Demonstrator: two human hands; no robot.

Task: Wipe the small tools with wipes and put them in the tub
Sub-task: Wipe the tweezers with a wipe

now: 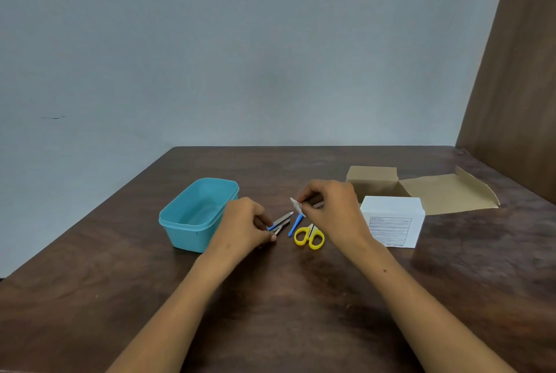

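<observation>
A teal plastic tub (180,216) stands open on the brown table, left of centre, with nothing visible inside. My left hand (245,223) is just right of it, fingers curled round a small metal tool with a blue part (282,220) whose tip points up and right. A second dark metal tool (281,229) lies beside it. My right hand (331,207) pinches a small white wipe (296,206) above the tools. A slim blue tool (295,225) and yellow-handled scissors (310,237) lie on the table below that hand.
A white wipes box (391,222) with a printed label stands right of my right hand. Behind it an open cardboard box (421,189) spreads its flap to the right. A brown panel (517,86) rises at the table's right edge; a wall lies behind.
</observation>
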